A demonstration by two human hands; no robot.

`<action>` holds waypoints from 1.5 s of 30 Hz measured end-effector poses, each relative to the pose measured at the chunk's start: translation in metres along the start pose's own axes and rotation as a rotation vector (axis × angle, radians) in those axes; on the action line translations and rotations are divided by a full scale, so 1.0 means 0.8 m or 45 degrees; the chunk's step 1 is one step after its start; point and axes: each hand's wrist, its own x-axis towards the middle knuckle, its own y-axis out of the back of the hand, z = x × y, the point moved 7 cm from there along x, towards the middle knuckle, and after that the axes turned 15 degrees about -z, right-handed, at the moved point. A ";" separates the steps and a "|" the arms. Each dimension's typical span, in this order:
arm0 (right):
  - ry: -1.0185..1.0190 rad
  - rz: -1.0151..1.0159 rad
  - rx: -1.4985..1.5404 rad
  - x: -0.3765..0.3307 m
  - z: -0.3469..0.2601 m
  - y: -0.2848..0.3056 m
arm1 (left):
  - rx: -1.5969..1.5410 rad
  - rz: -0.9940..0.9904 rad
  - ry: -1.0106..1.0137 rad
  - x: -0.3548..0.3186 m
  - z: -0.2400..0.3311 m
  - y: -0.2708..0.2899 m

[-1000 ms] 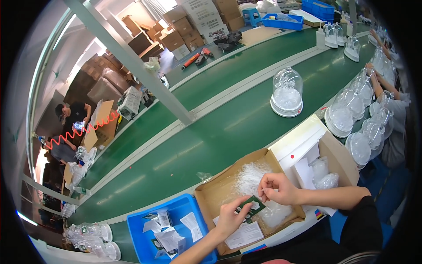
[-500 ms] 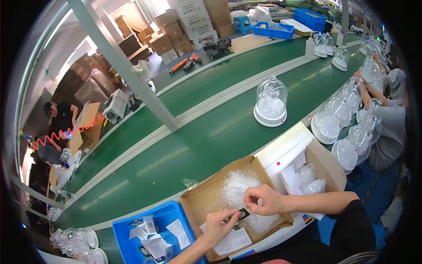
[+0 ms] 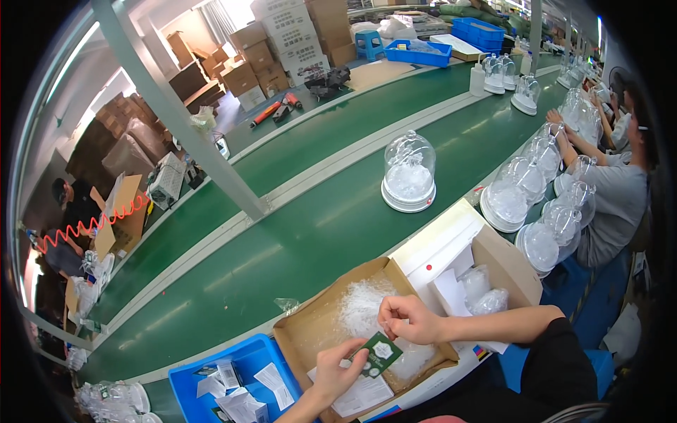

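Green card (image 3: 379,353): pinched in left hand (image 3: 337,372), over the cardboard box (image 3: 305,335).
Right hand (image 3: 407,319): fingers closed on clear plastic bags (image 3: 363,304) inside that box.
Blue bin (image 3: 185,374): just left, holding leaflets.
Glass dome (image 3: 409,172): beyond, on green conveyor (image 3: 282,247).

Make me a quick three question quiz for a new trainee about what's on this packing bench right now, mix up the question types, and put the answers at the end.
1. True or false: the left hand holds a small dark green card.
2. Multiple choice: the right hand is over which container? A) the blue bin B) the open cardboard box C) a grey bucket
3. Fill in: the clear dome alone on the green conveyor belt sits on a round ______ base.

Key
1. True
2. B
3. white
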 end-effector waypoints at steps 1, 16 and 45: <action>0.019 0.060 0.115 0.000 0.003 0.003 | 0.000 -0.009 -0.007 0.000 -0.001 0.001; -0.027 0.031 -0.092 -0.002 0.000 0.005 | 0.169 0.019 0.057 -0.004 -0.012 -0.004; -0.008 -0.016 -0.316 0.004 -0.006 -0.003 | -0.054 -0.027 -0.037 0.000 -0.011 -0.010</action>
